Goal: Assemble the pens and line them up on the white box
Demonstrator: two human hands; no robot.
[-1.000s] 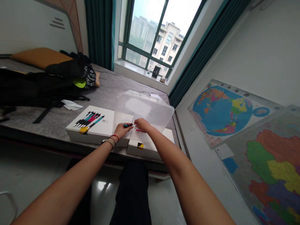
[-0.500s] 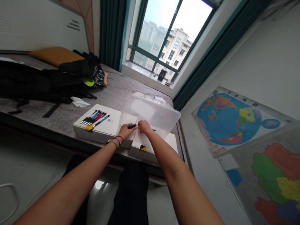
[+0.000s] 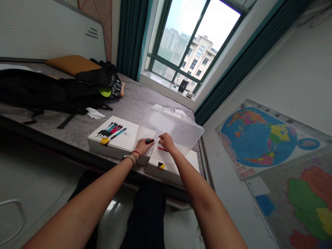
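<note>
My left hand (image 3: 144, 146) is closed round a teal and black pen part (image 3: 148, 141), over the clear plastic box. Just to its right, my right hand (image 3: 167, 141) has its fingers pinched near the end of that part; whatever they hold is too small to make out. Below the right fingers lies a red pen part (image 3: 162, 149). The translucent plastic box (image 3: 173, 126) stands open across two white boxes. On the left white box (image 3: 132, 133) several pens (image 3: 112, 130) in teal, black and red lie side by side.
Under my right forearm is the right white box (image 3: 153, 168). A crumpled tissue (image 3: 94, 113) and a black bag (image 3: 52, 90) lie on the grey mattress (image 3: 132, 93) to the left. Wall maps (image 3: 259, 138) hang at right, and a window (image 3: 192, 45) is ahead.
The view has shifted a little, so everything sits slightly further right and lower. My right hand has drawn slightly away from my left, and the red pen part shows more clearly.
</note>
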